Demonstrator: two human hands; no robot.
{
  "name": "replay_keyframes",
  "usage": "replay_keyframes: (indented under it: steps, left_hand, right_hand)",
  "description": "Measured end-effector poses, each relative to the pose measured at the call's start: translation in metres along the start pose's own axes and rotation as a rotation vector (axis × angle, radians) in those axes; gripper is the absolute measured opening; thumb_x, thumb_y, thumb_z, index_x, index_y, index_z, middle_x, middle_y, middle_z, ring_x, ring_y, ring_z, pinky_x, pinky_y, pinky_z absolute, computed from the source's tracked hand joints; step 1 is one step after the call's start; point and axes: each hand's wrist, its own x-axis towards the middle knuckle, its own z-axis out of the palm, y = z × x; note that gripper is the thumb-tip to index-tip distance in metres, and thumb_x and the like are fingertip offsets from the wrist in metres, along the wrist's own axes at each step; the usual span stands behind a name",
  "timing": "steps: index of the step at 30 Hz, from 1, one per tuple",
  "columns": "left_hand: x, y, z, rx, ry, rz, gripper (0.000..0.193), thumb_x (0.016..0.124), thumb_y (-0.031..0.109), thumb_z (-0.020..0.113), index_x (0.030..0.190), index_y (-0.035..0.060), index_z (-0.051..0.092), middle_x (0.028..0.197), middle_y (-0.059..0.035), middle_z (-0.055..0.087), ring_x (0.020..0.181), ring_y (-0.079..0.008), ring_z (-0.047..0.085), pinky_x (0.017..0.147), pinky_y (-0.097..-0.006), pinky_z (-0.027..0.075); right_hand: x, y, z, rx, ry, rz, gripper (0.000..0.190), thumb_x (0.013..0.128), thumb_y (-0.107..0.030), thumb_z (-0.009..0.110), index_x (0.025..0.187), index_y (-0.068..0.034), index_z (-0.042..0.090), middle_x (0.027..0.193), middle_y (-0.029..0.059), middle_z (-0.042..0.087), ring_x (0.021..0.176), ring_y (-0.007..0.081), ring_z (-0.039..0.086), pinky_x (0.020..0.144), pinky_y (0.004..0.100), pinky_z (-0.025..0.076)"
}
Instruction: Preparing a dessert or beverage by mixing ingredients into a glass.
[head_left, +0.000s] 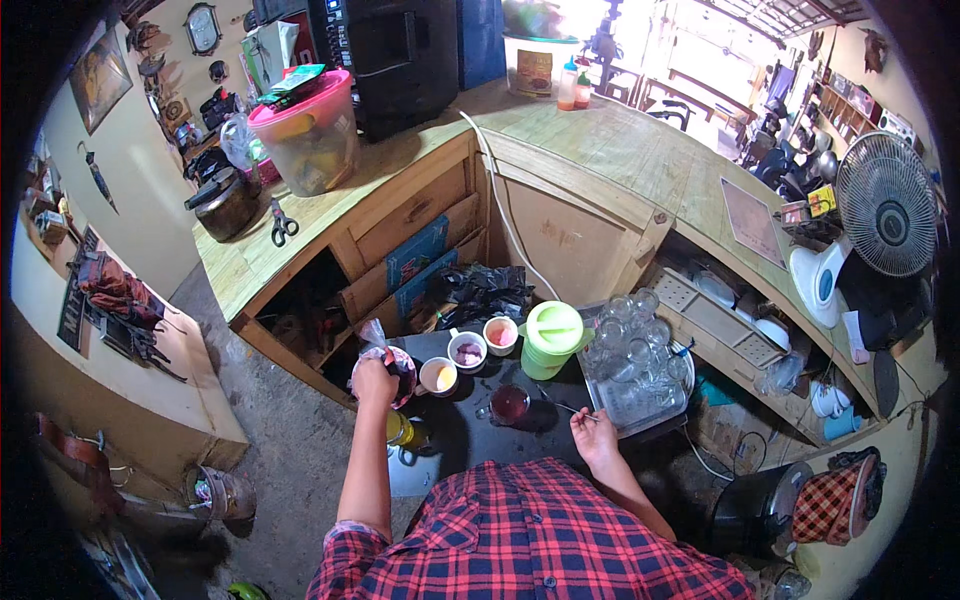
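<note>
My left hand (375, 384) grips a small plastic bag (372, 332) with something dark in it, above a pink-patterned bowl (407, 375). The fingers hide part of the bag and bowl. Between the thumb and fingers of my right hand (592, 435) is the handle of a metal spoon (568, 409), which points left towards a glass mug (508, 405) of dark red liquid. Three white cups stand behind the mug: one with yellow contents (438, 376), one with purple (467, 352) and one with pink (500, 335). Right of them is a lidded green pitcher (553, 339).
A tray (630, 409) of upturned glass mugs (634, 341) sits right on the dark table (469, 427). Near my left forearm is a container of yellow liquid (400, 429). The wooden counter (585, 157) wraps around, bearing scissors (283, 223), a pink-lidded tub (307, 135) and a fan (889, 202).
</note>
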Motion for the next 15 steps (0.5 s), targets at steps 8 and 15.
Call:
replay_keyframes:
  steps: [8,15]
  left_hand:
    - [-0.008,0.004,0.002,0.02,0.062,-0.142,0.028,0.07,0.017,0.074,0.092,0.0,0.068,0.092,-0.0206,0.067,0.088,-0.0375,0.065,0.079,-0.045,0.053]
    - [-0.015,0.016,-0.011,-0.011,0.165,-0.118,0.017,0.072,0.015,0.071,0.08,0.0009,0.07,0.088,-0.0212,0.066,0.08,-0.0375,0.066,0.073,-0.0455,0.053]
  right_hand:
    - [0.022,0.013,-0.014,0.043,-0.053,0.114,0.041,0.098,-0.042,0.04,0.091,-0.003,0.052,0.083,0.0081,0.058,0.071,0.0191,0.055,0.066,0.0291,0.052]
    - [0.016,0.021,-0.004,-0.001,-0.008,0.061,0.038,0.096,-0.042,0.048,0.088,-0.005,0.051,0.081,0.0074,0.056,0.066,0.017,0.053,0.065,0.027,0.051]
